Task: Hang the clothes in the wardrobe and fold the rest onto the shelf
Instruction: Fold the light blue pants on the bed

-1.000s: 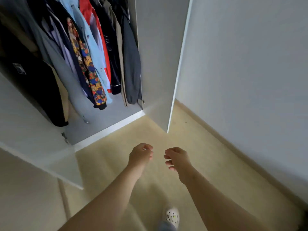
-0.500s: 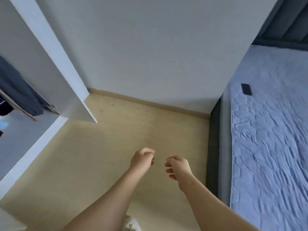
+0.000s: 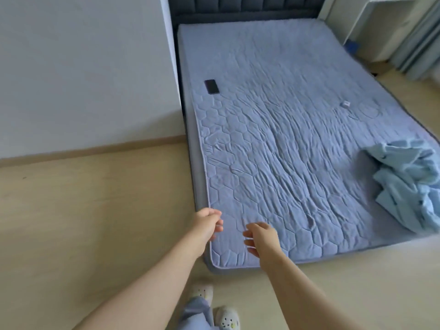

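Before you: one bed (image 3: 285,144), one phone (image 3: 211,86), one small white object (image 3: 345,104), one heap of clothes (image 3: 409,184), two shoes (image 3: 227,317), and two hands, your left hand (image 3: 207,223) and right hand (image 3: 260,239).

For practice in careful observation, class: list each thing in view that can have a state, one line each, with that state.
left hand: empty, fingers loosely curled
right hand: empty, fingers loosely curled
bed cover: spread out, wrinkled
light blue garment: crumpled, unfolded, lying on the bed cover
phone: lying flat, screen dark

A crumpled light-blue garment (image 3: 409,184) lies heaped at the mattress's right edge, unfolded
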Demonstrator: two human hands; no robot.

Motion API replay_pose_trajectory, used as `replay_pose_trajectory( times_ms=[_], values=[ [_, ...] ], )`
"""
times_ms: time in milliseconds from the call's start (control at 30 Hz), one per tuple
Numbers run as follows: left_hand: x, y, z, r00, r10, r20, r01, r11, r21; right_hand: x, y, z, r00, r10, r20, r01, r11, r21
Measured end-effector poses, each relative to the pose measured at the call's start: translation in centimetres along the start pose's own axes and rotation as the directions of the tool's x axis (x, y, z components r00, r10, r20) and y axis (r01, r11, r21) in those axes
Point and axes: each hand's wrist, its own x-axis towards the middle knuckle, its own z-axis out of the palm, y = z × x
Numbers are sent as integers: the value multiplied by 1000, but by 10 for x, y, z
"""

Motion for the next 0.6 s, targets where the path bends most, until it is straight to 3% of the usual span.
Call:
replay_pose_trajectory(
  times_ms=[433, 600],
  values=[
    [24, 49, 145, 980, 21, 200, -78, 956, 281, 47, -20, -129, 991, 54, -121, -29, 979, 203],
    [45, 67, 248, 974, 8, 226, -93, 924, 371, 101, -27, -213, 985, 99, -143, -55, 957, 284]
  ],
)
